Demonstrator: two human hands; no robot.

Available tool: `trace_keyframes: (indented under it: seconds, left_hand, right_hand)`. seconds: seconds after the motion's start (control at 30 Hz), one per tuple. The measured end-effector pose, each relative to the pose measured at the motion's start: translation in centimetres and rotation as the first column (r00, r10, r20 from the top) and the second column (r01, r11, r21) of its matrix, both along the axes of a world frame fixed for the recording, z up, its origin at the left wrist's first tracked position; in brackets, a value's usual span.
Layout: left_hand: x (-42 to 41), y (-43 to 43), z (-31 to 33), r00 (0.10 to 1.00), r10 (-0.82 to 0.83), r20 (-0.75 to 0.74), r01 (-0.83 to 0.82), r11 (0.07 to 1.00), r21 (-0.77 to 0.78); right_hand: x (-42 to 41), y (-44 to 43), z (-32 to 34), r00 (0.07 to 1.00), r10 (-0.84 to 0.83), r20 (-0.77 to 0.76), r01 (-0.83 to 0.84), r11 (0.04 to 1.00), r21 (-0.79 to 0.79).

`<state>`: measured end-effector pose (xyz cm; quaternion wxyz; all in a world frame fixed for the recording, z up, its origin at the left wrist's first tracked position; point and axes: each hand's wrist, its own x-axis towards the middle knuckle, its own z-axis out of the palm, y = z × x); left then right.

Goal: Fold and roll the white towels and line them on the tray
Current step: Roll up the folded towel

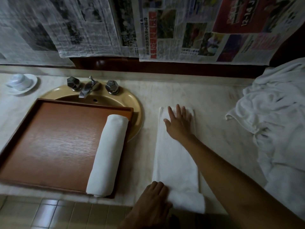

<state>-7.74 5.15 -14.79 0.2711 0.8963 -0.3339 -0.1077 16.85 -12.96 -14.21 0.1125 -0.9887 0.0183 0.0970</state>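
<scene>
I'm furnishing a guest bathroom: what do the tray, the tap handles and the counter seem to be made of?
Tray: wood or wood veneer, reddish brown with visible grain and a soft sheen. Tap handles: polished metal, probably chrome-plated, their facets catching bright reflections. Counter: pale stone, perhaps marble, given faint grey veining; it could be an imitation.

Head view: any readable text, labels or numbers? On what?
Newspaper sheets on the wall: print hangs upside down, too small and blurred to read.
Red advert page: large white characters, not legible.
No text visible on the tray, rolled towel, folded towel or tap.
</scene>
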Motion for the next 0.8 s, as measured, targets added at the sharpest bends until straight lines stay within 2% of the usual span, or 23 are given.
trace_keyframes:
  seconds: [0.07,0.17,0.27,0.33,0.4,0.5,0.6,0.67,0.73,0.8]
  left_hand:
    - [0.0,0.2,-0.2,1.000,-0.007,-0.016,0.007,1.000,0.001]
    - [0.5,0.3,-0.2,1.000,-0.010,-0.010,0.010,1.000,0.014]
    - [0.5,0.2,1.0,0.999,0.009,-0.037,-0.008,1.000,0.011]
    - [0.6,0.2,1.8,0.999,0.016,-0.045,-0.015,0.999,0.031]
    - [0.6,0.1,2.5,0.998,0.024,-0.061,-0.022,0.999,0.040]
    - [0.2,0.0,2.9,0.994,0.045,-0.096,-0.041,0.998,0.046]
    - [0.0,0.0,3.1,0.994,0.057,-0.098,-0.051,0.997,0.061]
    - [0.1,0.2,3.1,0.993,0.054,-0.108,-0.049,0.998,0.051]
    - [0.0,0.3,3.2,0.992,0.051,-0.120,-0.044,0.998,0.055]
    - [-0.2,0.7,3.1,0.990,0.056,-0.131,-0.047,0.996,0.073]
  right_hand:
    - [-2.4,-0.9,-0.2,0.993,-0.089,0.073,0.091,0.996,-0.026]
    - [-1.6,-3.6,-1.2,0.978,-0.207,-0.010,0.207,0.978,-0.015]
    - [1.9,-6.8,-0.5,0.980,-0.192,-0.055,0.193,0.981,0.005]
    - [2.2,-8.1,1.1,0.975,-0.211,-0.067,0.215,0.975,0.060]
    - [-0.4,-8.5,2.8,0.975,-0.219,-0.047,0.224,0.957,0.182]
    - [-9.1,-7.9,4.7,0.994,-0.109,0.000,0.099,0.906,0.411]
    - [-19.9,-6.9,5.5,0.999,0.045,0.010,-0.043,0.849,0.526]
    - [-25.0,-6.7,5.3,0.980,0.190,-0.059,-0.130,0.839,0.528]
    - [-28.4,-7.3,4.4,0.940,0.327,-0.101,-0.250,0.858,0.449]
    - [-29.7,-7.9,3.2,0.917,0.385,-0.108,-0.321,0.870,0.374]
